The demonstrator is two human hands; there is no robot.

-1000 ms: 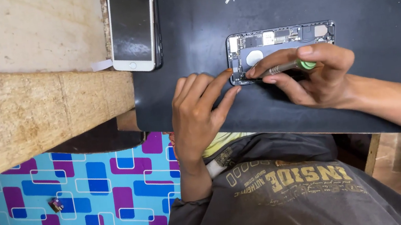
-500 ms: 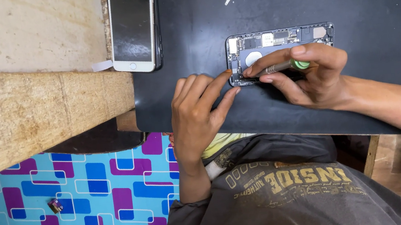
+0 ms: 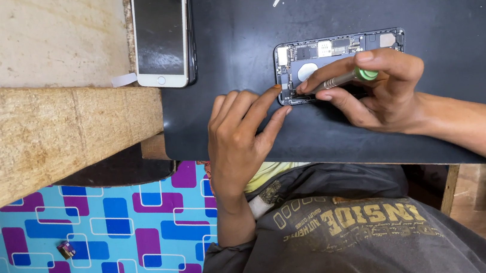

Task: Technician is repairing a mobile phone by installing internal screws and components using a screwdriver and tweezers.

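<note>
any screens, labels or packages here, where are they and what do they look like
Phone screen panel: upper left on the black mat's edge, tall rectangle, dark glass, white frame, round button at the bottom.
White tab: beside that panel's lower left corner, small pale strip.
No packages or signs visible.

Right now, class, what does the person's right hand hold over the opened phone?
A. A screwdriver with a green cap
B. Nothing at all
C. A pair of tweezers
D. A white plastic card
A: the right hand grips a slim screwdriver with a green cap, its tip on the opened phone.
</note>
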